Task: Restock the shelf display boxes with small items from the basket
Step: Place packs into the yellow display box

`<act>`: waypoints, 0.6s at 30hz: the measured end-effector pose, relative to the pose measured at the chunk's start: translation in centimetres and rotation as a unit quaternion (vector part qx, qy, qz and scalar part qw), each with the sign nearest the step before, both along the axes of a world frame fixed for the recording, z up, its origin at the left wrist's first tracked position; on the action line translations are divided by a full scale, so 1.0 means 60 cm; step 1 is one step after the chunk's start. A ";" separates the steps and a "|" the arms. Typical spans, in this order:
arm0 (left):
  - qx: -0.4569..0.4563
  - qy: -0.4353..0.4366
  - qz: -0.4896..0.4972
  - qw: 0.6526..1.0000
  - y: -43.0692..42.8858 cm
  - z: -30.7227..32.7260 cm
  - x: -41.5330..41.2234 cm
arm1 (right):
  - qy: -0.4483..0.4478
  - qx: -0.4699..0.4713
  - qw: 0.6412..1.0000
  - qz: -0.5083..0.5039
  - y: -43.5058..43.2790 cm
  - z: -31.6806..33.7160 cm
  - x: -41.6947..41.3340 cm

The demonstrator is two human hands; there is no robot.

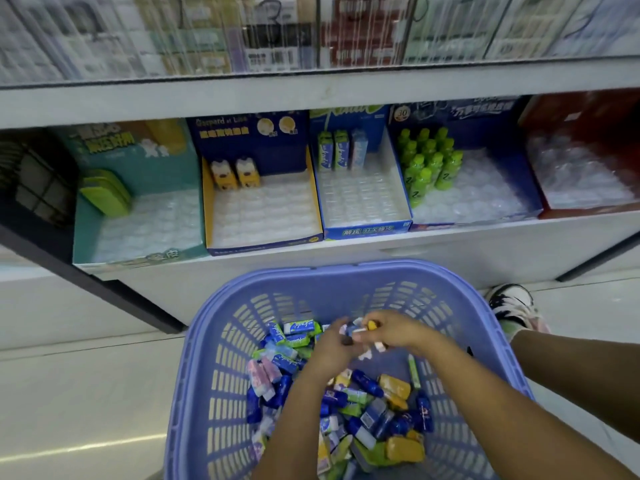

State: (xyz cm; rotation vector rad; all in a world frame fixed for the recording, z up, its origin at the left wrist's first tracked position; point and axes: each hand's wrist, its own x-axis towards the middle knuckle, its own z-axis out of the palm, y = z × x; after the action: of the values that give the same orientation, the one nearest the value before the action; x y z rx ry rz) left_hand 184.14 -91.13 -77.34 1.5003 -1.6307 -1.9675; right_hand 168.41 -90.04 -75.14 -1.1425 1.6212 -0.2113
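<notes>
Shelf row, cardboard display boxes, each lined with a clear dimpled plastic tray, mostly bare cells
- teal box far left, flat rounded green cases leaning at its back left corner
- navy box with yellow side walls, two yellow-white figure pieces upright at the back
- blue box, low front lip, three tall thin sticks upright at the back left
- navy box, cluster of glossy green bottles on its left side, right side free
- red box at the right edge, blurred, only tray visible
- the boxes stand side by side and touch, fronts flush with the white shelf edge

Below, a lilac plastic basket, slotted walls, rounded rim, sits on pale glossy floor just in front of the shelf base; open floor to its left. Small items, blocky wrapped pieces in blue, green, yellow and pink, are heaped loose on the basket bottom, more toward the left and near side.

Left hand is inside the basket above the heap, fingers curled round held pieces, white-blue. Right hand meets it, fingertips pinching the same small bunch, a yellow bit showing. Patterned shoe is right of the basket rim
</notes>
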 end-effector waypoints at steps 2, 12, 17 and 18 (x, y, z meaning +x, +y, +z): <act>0.024 0.037 0.039 0.998 -0.016 0.038 0.010 | -0.068 0.009 0.996 -0.063 -0.003 0.035 0.005; -0.026 0.101 0.091 0.990 -0.068 0.250 0.120 | -0.287 -0.017 0.953 -0.091 -0.018 0.221 0.070; -0.062 0.185 0.231 0.953 -0.077 0.301 0.158 | -0.150 -0.235 0.956 -0.089 -0.059 0.290 0.121; -0.078 0.193 0.260 0.943 -0.081 0.303 0.164 | -0.102 -0.276 0.952 -0.087 -0.074 0.299 0.130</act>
State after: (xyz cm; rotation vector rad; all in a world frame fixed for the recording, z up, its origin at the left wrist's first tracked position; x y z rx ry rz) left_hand 194.00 -95.97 -59.17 1.2234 -1.0624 -1.6571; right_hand 176.19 -94.50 -57.20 -1.3362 1.5165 -0.9150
